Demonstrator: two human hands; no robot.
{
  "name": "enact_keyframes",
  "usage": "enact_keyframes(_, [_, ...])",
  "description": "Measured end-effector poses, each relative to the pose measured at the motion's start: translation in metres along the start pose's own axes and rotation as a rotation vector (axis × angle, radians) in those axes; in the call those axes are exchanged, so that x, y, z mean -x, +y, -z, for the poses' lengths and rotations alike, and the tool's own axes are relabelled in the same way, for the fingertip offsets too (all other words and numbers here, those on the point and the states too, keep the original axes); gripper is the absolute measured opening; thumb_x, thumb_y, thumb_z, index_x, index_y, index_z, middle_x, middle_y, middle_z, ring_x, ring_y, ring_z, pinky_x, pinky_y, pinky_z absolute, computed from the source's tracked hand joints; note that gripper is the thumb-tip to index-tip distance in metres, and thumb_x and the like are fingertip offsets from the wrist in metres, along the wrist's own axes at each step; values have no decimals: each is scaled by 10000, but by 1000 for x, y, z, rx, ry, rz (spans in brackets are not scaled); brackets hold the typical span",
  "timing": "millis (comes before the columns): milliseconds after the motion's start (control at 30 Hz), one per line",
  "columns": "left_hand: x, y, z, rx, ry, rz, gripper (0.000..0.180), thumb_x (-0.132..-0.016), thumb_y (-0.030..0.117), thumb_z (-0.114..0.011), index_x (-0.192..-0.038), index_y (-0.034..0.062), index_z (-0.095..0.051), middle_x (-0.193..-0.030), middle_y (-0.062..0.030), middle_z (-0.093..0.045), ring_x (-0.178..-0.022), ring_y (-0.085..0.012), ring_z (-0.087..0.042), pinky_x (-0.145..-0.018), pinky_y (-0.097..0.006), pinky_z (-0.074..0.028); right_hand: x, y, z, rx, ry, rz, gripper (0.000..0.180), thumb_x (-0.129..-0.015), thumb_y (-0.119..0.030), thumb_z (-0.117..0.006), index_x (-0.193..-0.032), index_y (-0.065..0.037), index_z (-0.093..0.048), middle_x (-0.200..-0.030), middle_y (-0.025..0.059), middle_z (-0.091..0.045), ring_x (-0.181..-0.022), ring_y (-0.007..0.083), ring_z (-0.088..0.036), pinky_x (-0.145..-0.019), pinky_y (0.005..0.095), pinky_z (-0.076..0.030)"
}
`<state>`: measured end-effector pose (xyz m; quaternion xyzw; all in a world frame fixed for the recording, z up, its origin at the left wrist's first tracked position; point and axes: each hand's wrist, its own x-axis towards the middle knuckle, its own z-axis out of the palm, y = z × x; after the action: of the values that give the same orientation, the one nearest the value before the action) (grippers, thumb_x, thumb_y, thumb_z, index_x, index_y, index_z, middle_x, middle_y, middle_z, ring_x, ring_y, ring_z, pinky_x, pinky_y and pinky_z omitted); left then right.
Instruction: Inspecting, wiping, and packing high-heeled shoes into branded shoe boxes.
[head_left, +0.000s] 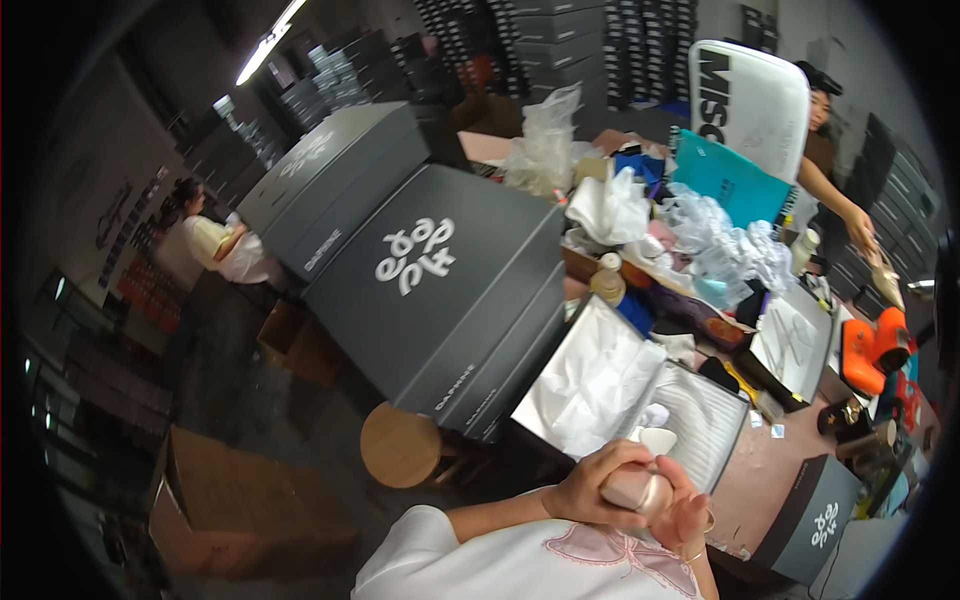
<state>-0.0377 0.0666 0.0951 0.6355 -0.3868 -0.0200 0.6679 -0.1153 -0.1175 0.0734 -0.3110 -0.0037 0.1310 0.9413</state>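
Your left hand (598,482), nearer the open, tissue-filled, white-lined cardboard box (603,318), grips a glossy pale-pink shoe (638,490), its long axis seemingly boxward; your right hand (685,507) meets it, grip unclear.

Left hand (605,478) with fingers curled, left forearm (500,516) angled inward; right hand (684,508) close alongside, wrist lowermost.

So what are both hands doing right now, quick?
Left hand: closed around a pale pink thing, maybe a shoe.
Right hand: touching the same thing; I can't tell whether it's gripping.
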Motion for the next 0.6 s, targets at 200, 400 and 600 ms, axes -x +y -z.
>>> enact_keyframes(200, [18,14,5,-258,143,-140,781,-669,365,-846,-1242,-17,-477,-1156,-171,-556,-1065,-361,-560,-982,-510,-410,-12,8,2,-89,-138,-63,1057,-724,-665,-674,-1467,-37,-262,-1437,204,-395,-1299,334,-431,-1079,497,-352])
enact_keyframes(400, [29,10,10,-126,259,-250,653,-620,389,-843,-1045,18,-515,-1039,-167,-579,-999,-334,-599,-955,-544,-413,-27,16,-7,-115,-541,-63,1112,-702,-676,-674,-1502,-67,-198,-1525,216,-196,-1391,370,-255,-1136,513,-208])
enact_keyframes(600, [42,-11,20,-12,303,-233,651,-609,385,-847,-1044,29,-517,-1062,-161,-573,-978,-312,-595,-943,-546,-404,-30,3,-13,1,-476,-301,950,-746,-493,-730,-1444,-1,-314,-1471,241,-288,-1370,379,-297,-1119,506,-262])
